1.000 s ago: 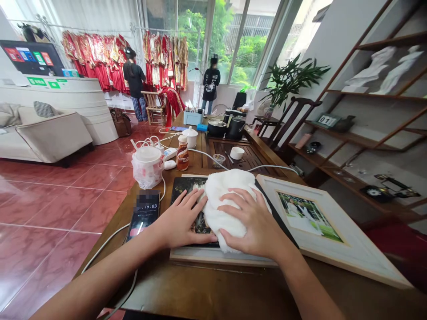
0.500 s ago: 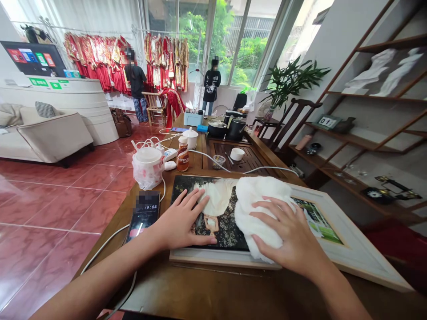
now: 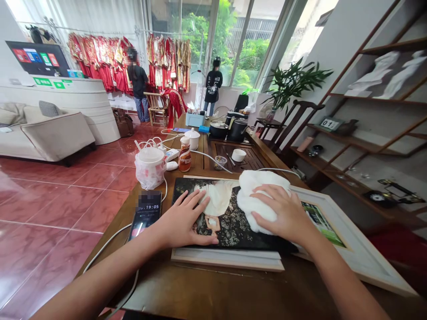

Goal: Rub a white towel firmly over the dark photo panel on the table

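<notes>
A dark framed photo (image 3: pixel 230 224) lies flat on the wooden table (image 3: pixel 213 289) in front of me. My left hand (image 3: pixel 182 220) rests flat on the photo's left part, fingers spread. My right hand (image 3: pixel 283 213) presses a fluffy white cloth (image 3: pixel 256 195) onto the photo's upper right area, fingers laid over the cloth. A second, white-framed photo (image 3: pixel 336 240) lies to the right, partly under my right hand and the cloth.
A phone (image 3: pixel 147 213) with a cable lies left of the frame. Behind it stand a bagged white cup (image 3: pixel 150 166), a sauce bottle (image 3: pixel 184 155), a tea tray (image 3: pixel 240 160) with kettles. Shelves (image 3: pixel 367 133) stand on the right. Two people stand far back by red garments.
My right hand has slid the white cloth from the photo's middle to its right side and a little farther away. The left hand has stayed in place.
</notes>
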Tool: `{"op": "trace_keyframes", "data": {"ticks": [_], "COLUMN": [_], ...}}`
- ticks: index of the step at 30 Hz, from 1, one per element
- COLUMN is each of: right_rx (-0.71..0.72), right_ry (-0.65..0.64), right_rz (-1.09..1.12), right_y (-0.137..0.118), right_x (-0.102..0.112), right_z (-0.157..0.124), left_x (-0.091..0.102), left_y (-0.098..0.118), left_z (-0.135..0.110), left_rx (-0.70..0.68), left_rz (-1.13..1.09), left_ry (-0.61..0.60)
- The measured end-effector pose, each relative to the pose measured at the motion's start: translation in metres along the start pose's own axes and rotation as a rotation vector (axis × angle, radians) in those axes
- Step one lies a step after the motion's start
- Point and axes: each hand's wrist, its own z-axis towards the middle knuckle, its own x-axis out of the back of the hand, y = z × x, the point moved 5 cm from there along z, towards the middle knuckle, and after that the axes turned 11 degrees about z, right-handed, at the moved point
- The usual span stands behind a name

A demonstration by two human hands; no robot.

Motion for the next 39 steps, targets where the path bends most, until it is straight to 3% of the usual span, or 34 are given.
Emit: {"op": "trace_keyframes", "data": {"ticks": [11,17,29,33,39], "right_rx": [-0.067,-0.054,-0.025,-0.022,-0.021], "right_ry": [-0.012,0.003,-0.012,-0.016,-0.038], "right_rz": [-0.005,0.001,-0.017,-0.036,-0.040], "right_y": [0.032,0.021,-0.015,-0.018,-0.014], "right_x": [-0.017,-0.010,0.020,0.024,0.021], "right_z": [0.037,0.017,-0.063,-0.062,-0.028], "left_x": [0.001,0.000,0.002,0.001,0.004], "left_y": [0.000,0.000,-0.001,-0.003,-0.004], "left_z": [-0.001,0.000,-0.003,-0.003,-0.002], "left_rx": [0.023,0.043,0.036,0.014,-0.023], "left_rz": [0.007,-0.014,-0.043,-0.049,-0.064], "left_ry": [0.020,0.037,0.039,0.045,0.049]}}
